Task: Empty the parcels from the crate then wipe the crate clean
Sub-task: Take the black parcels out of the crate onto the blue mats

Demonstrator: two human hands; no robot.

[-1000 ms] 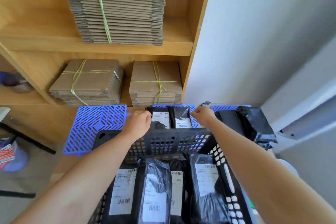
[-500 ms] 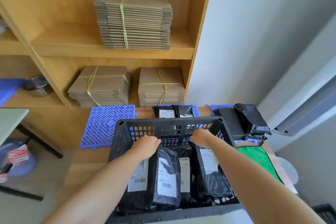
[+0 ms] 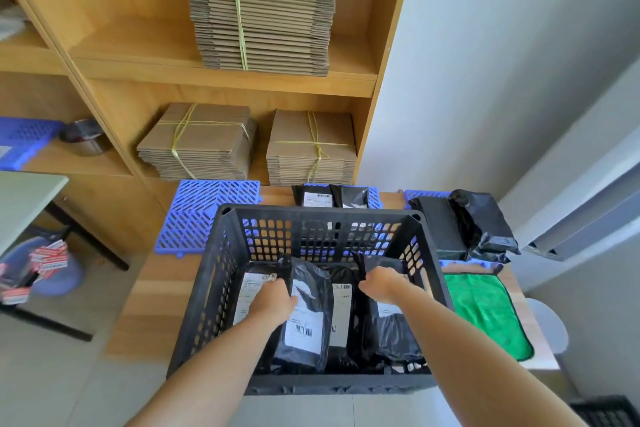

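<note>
Now | black crate (image 3: pixel 322 213) on wooden table (image 3: pixel 166 288), parcels upright inside | left hand (image 3: pixel 273 302) atop labelled parcel (image 3: pixel 304 326), fingers (image 3: pixel 275 284) bent at its left edge | right hand (image 3: pixel 384 284) at rightmost parcel's (image 3: pixel 391 333) top edge, fingertips hidden | grip, either hand: cannot tell

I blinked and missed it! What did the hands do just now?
Both hands drew back from the two parcels on the blue mat and dropped into the crate. The left hand now lies on a labelled parcel, the right hand on the rightmost parcel; grip unclear. Crate, mat parcels and green cloth stayed.
</note>
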